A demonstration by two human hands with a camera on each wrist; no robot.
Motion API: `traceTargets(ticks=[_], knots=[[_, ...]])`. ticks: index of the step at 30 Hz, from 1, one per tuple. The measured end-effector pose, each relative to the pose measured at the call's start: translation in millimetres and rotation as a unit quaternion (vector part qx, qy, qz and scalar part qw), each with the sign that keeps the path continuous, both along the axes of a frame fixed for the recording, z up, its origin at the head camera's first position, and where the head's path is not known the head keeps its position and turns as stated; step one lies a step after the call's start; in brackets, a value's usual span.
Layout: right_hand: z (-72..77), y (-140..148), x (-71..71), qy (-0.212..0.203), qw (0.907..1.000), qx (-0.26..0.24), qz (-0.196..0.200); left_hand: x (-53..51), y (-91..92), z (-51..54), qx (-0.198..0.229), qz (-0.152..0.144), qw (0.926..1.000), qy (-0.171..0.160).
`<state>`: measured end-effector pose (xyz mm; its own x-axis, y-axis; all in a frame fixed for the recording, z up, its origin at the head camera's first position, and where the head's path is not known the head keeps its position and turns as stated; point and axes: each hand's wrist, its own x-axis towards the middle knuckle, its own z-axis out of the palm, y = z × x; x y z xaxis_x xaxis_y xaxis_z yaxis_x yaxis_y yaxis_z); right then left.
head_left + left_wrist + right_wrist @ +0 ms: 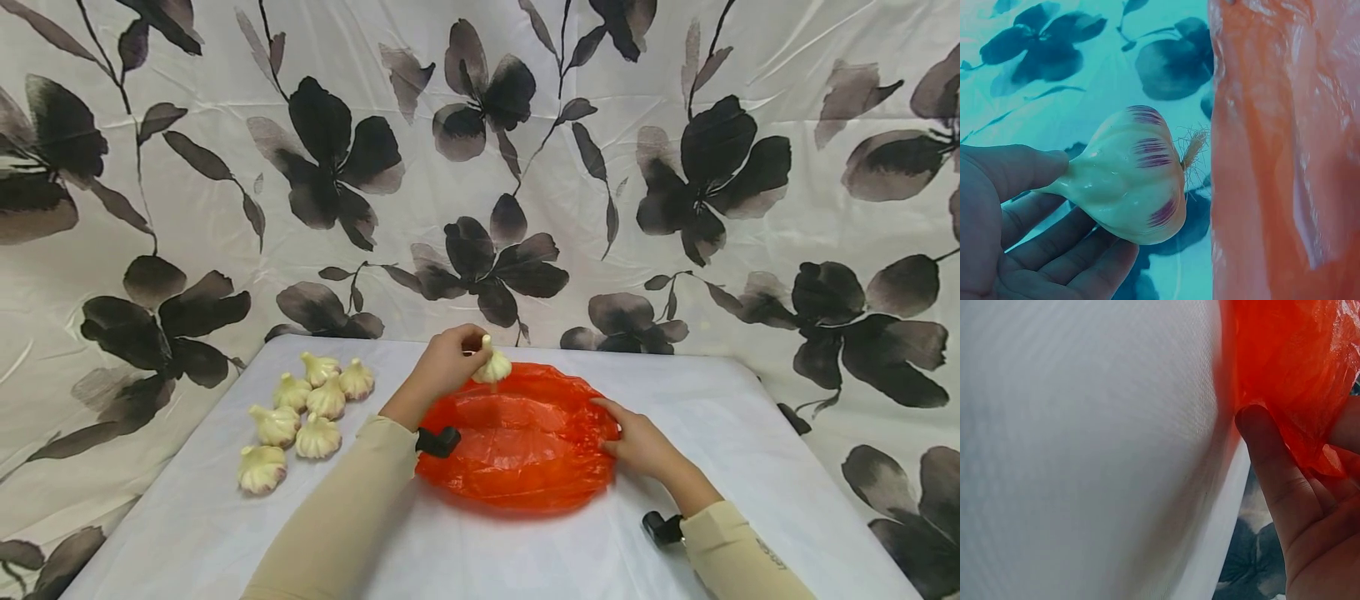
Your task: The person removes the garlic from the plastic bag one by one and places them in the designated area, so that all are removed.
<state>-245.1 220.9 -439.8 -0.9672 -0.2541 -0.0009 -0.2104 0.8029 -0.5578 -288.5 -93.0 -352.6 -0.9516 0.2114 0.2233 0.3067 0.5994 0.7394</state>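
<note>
My left hand (448, 363) pinches a garlic bulb (495, 367) by its stem, above the back rim of a red plastic bag (517, 454). Close up in the left wrist view, the bulb (1132, 178) shows purple streaks and a tuft of roots, and its stem sits between thumb and fingers. It hangs apart from the bag there. On the other side, my right hand (643, 448) grips the bag's right edge. The right wrist view shows crumpled red film (1291, 375) between the thumb and the other fingers, which are partly hidden by it.
Several more garlic bulbs (327, 398) lie grouped on the left of the white table (180, 517). A cloth with dark flowers (480, 258) hangs behind the table. Black wrist cameras (438, 442) stick out from both sleeves.
</note>
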Motion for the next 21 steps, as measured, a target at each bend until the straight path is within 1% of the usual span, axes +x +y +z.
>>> traceTargets(ticks=[6,10,17,21], knots=[[-3.1,3.2,-0.7,0.027,0.9995,0.011,0.014,5.7,-20.9,4.3,-0.014,0.005,0.9999,-0.005],[-2.7,4.0,-0.9,0.019,0.9997,0.009,0.013,9.9,-36.2,6.0,-0.017,0.010,0.9998,-0.009],[-1.6,6.3,-1.6,0.012,0.9999,0.009,0.006,15.5,-64.1,6.9,-0.031,0.015,0.9994,0.007],[-0.7,7.0,-1.6,0.008,0.9999,0.007,0.005,19.9,-78.2,6.6,-0.035,0.024,0.9991,0.004]])
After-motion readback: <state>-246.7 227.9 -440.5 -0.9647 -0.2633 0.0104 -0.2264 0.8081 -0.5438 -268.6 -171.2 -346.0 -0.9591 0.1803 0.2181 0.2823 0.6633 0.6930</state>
